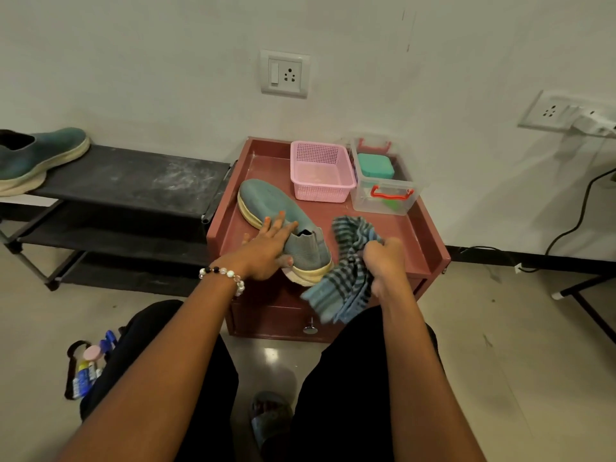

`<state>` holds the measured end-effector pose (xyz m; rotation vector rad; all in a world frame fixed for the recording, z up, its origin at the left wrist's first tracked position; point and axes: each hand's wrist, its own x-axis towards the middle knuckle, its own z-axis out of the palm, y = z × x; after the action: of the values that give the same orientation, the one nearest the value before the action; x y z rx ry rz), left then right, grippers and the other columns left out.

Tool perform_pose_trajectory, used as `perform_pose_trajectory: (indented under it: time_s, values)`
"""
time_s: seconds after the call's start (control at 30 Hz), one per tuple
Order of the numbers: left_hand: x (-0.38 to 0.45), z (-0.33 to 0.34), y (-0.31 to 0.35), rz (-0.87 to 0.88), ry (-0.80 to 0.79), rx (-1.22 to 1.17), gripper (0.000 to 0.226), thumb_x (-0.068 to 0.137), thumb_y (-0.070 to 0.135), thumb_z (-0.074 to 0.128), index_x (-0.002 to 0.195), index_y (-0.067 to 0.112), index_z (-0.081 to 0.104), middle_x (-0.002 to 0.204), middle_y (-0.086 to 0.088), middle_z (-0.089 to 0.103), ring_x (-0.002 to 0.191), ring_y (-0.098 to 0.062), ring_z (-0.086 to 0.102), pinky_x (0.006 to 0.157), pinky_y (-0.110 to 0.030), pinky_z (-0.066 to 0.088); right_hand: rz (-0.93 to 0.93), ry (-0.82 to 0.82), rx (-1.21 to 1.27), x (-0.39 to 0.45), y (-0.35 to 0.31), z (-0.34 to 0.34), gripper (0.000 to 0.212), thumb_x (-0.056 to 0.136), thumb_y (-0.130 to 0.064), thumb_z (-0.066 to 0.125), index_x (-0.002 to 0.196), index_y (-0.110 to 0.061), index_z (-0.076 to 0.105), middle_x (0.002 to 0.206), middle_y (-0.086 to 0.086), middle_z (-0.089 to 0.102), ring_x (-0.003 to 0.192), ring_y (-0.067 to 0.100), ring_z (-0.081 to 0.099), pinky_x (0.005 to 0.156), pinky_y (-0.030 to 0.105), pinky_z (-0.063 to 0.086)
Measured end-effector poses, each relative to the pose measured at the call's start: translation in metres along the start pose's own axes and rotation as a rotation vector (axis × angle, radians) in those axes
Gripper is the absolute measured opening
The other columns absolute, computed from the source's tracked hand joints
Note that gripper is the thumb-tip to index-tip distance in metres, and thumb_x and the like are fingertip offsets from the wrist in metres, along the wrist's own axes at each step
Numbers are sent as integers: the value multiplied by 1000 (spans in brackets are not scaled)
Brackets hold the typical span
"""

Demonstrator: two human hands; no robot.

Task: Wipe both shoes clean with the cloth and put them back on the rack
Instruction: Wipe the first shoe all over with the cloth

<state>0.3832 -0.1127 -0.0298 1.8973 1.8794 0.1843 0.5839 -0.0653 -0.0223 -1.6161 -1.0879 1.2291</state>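
A grey-blue slip-on shoe [266, 203] with a cream sole lies on the reddish-brown cabinet top [418, 241], toe pointing away from me. My left hand [271, 243] rests on its middle with the fingers spread and the thumb against its heel side. To the right, my right hand [383, 261] grips a blue-and-dark striped cloth [346, 271], which bunches above the fist and hangs over the cabinet's front edge. The second, teal shoe [36, 158] stands on the top shelf of the black rack [140, 178] at the far left.
A pink basket [321, 171] and a clear box [383, 188] with red handles stand at the back of the cabinet top. The rack's top shelf is dusty. Bottles and a bag [85, 365] lie on the floor by my left knee. Cables run along the right wall.
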Motion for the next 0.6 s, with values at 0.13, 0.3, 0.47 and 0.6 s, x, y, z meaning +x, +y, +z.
perform_pose_trajectory:
  time_s: [0.13,0.3,0.47,0.6]
  values:
    - [-4,-10,-14,41,1,-63,70,98,23,51,153,30,7,159,-9,-17,147,-32,-6,118,-54,11,-209,-149,-98,-3,-4,14,24,75,7,41,83,4,62,78,13,66,76,27,64,65,36,52]
    - [-8,-10,-10,54,-12,-95,68,97,23,54,152,24,14,159,-10,-17,145,-30,19,117,-39,23,-369,-375,-347,-6,-4,29,41,79,10,38,78,-20,66,75,-4,66,73,12,59,66,26,45]
    - [-12,-11,-16,28,-27,-111,70,95,20,57,149,26,14,160,-1,-15,144,-26,22,116,-40,25,-296,-386,-421,10,-9,27,37,79,11,37,60,-15,56,64,2,58,63,16,53,57,26,41]
    - [-18,-16,-21,15,-35,-135,66,96,20,55,148,27,14,161,1,-9,143,-25,27,115,-40,27,-203,-171,-291,20,-9,28,18,79,4,42,77,-5,57,76,7,60,68,19,55,55,25,42]
